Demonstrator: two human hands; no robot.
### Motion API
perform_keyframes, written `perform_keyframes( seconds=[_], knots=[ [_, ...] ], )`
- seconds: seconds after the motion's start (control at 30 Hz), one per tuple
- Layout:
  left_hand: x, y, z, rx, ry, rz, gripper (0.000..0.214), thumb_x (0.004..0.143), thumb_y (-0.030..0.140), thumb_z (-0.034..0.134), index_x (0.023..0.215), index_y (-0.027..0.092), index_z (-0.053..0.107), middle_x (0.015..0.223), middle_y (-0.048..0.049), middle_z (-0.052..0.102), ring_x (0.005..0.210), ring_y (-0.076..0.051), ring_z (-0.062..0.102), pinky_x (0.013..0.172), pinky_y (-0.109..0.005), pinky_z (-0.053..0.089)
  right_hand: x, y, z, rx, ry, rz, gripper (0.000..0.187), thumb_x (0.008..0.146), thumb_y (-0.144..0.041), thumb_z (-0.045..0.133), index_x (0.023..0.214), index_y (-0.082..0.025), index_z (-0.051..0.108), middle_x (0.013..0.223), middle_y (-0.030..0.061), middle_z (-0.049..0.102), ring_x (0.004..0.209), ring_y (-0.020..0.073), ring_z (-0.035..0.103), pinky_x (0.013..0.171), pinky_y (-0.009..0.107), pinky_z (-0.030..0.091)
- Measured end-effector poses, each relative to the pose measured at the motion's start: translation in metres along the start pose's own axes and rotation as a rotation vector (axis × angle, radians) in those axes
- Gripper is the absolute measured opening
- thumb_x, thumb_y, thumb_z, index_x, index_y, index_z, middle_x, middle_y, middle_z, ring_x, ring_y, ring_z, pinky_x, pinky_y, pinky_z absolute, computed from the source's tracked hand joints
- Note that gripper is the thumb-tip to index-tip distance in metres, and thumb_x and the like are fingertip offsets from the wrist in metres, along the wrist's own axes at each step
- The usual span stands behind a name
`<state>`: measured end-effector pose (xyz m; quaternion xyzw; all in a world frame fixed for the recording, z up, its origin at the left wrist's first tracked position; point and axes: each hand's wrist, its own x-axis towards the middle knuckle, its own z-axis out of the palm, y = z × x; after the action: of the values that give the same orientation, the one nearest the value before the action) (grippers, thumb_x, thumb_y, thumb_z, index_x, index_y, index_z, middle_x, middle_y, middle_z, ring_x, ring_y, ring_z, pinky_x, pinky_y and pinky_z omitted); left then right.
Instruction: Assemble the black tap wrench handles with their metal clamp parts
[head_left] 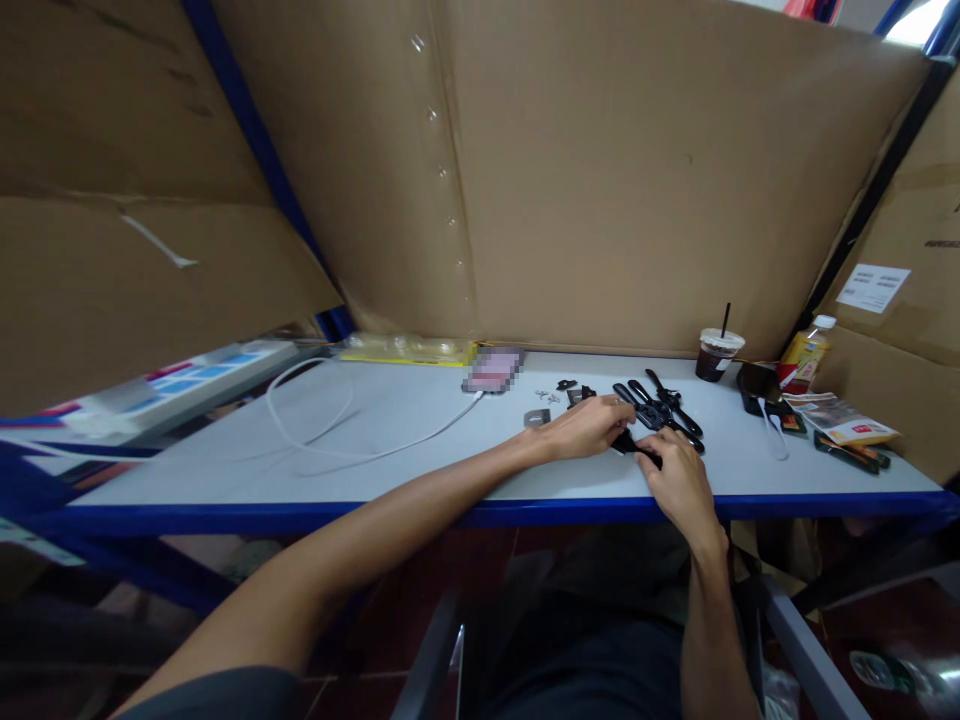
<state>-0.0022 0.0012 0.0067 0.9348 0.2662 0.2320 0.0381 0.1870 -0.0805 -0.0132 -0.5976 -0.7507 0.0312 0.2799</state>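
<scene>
My left hand [589, 427] is closed on the left end of a slim black part [639, 452], just above the table near its front edge. My right hand [679, 478] grips the right end of the same part, fingers pressed together. The part's exact kind cannot be made out, since fingers cover both ends. Right behind my hands lie several long black handle-shaped pieces [660, 412], partly overlapping. A flat grey metal piece [537, 417] rests beside my left wrist. Beyond it are small silver bits [547, 397] and small black pieces [567, 384].
A phone [493, 370] on a white cable [427, 437] lies at the back. At right stand a lidded cup with straw [718, 355] and a yellow-labelled bottle [808, 352], near packets [847, 418]. A power strip [195, 385] is at left; cardboard [570, 180] walls the back.
</scene>
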Motion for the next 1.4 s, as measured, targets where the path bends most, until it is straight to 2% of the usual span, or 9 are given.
perform_keyframes(
  seconds=[0.1, 0.23, 0.53, 0.67, 0.83, 0.97, 1.13, 1.3, 1.4],
  knots=[
    [0.0, -0.001, 0.0, 0.004, 0.023, 0.013, 0.023, 0.091, 0.007, 0.053, 0.095, 0.018, 0.072, 0.102, -0.0074, 0.066, 0.093, -0.019, 0.064, 0.08, -0.03, 0.05, 0.0, 0.0, 0.0, -0.005, 0.003, 0.003, 0.018, 0.094, -0.018, 0.06, 0.102, -0.021, 0.076, 0.104, 0.0058, 0.069, 0.107, 0.0241, 0.06, 0.094, 0.033, 0.043],
    [-0.001, 0.001, -0.002, 0.016, 0.001, -0.023, 0.025, 0.091, 0.008, 0.051, 0.093, 0.018, 0.074, 0.098, -0.0057, 0.064, 0.076, -0.015, 0.061, 0.071, -0.027, 0.048, 0.0, 0.0, 0.001, -0.007, 0.015, 0.002, 0.018, 0.093, -0.018, 0.061, 0.103, -0.021, 0.076, 0.104, 0.0061, 0.069, 0.107, 0.0241, 0.06, 0.093, 0.034, 0.044],
    [0.0, 0.006, -0.001, 0.021, -0.035, 0.06, 0.023, 0.091, 0.005, 0.051, 0.093, 0.017, 0.07, 0.096, -0.0062, 0.069, 0.1, -0.02, 0.062, 0.086, -0.031, 0.051, 0.0, 0.0, 0.0, -0.004, 0.001, -0.001, 0.019, 0.094, -0.018, 0.059, 0.103, -0.021, 0.075, 0.105, 0.0066, 0.069, 0.108, 0.0245, 0.06, 0.095, 0.035, 0.044],
    [0.001, 0.005, 0.0, -0.007, -0.004, -0.001, 0.028, 0.09, 0.002, 0.05, 0.106, 0.016, 0.068, 0.099, -0.007, 0.069, 0.094, -0.019, 0.064, 0.084, -0.031, 0.053, 0.0, -0.001, -0.001, -0.01, -0.003, -0.002, 0.019, 0.094, -0.018, 0.059, 0.102, -0.021, 0.076, 0.104, 0.0067, 0.069, 0.108, 0.0246, 0.06, 0.095, 0.035, 0.044],
    [0.002, 0.006, 0.001, 0.028, 0.028, -0.066, 0.022, 0.088, 0.007, 0.059, 0.107, 0.016, 0.068, 0.106, -0.0087, 0.067, 0.098, -0.021, 0.065, 0.084, -0.033, 0.053, 0.0, -0.001, -0.002, -0.006, -0.01, 0.008, 0.019, 0.095, -0.018, 0.059, 0.103, -0.021, 0.076, 0.105, 0.0064, 0.069, 0.108, 0.0247, 0.06, 0.095, 0.034, 0.043],
    [0.002, 0.009, -0.004, 0.048, -0.034, -0.191, 0.016, 0.09, 0.015, 0.061, 0.104, 0.016, 0.069, 0.085, -0.0047, 0.068, 0.077, -0.019, 0.065, 0.071, -0.03, 0.049, 0.0, -0.001, -0.001, -0.01, 0.001, 0.0, 0.02, 0.095, -0.018, 0.058, 0.104, -0.021, 0.076, 0.106, 0.0064, 0.07, 0.107, 0.0241, 0.06, 0.094, 0.034, 0.044],
    [0.0, 0.011, -0.005, 0.053, -0.027, -0.111, 0.016, 0.091, 0.015, 0.054, 0.088, 0.017, 0.069, 0.084, -0.0056, 0.069, 0.077, -0.018, 0.064, 0.068, -0.027, 0.046, 0.0, -0.001, -0.001, -0.015, -0.001, 0.005, 0.019, 0.095, -0.019, 0.059, 0.103, -0.022, 0.076, 0.105, 0.0064, 0.07, 0.108, 0.0243, 0.06, 0.094, 0.033, 0.043],
    [0.001, 0.003, 0.001, -0.008, 0.014, -0.094, 0.021, 0.089, 0.008, 0.053, 0.101, 0.016, 0.068, 0.095, -0.0069, 0.07, 0.085, -0.018, 0.065, 0.074, -0.028, 0.049, 0.0, -0.001, -0.002, -0.022, -0.007, 0.007, 0.019, 0.095, -0.018, 0.059, 0.104, -0.022, 0.076, 0.106, 0.0063, 0.069, 0.108, 0.0244, 0.06, 0.095, 0.033, 0.043],
    [0.001, 0.001, 0.001, -0.031, 0.019, -0.053, 0.028, 0.082, 0.0, 0.052, 0.095, 0.016, 0.071, 0.096, -0.0071, 0.069, 0.096, -0.02, 0.064, 0.082, -0.03, 0.051, 0.0, -0.001, -0.001, -0.022, -0.006, 0.005, 0.019, 0.095, -0.019, 0.059, 0.105, -0.021, 0.076, 0.107, 0.0065, 0.069, 0.109, 0.0246, 0.059, 0.096, 0.033, 0.043]
  ],
)
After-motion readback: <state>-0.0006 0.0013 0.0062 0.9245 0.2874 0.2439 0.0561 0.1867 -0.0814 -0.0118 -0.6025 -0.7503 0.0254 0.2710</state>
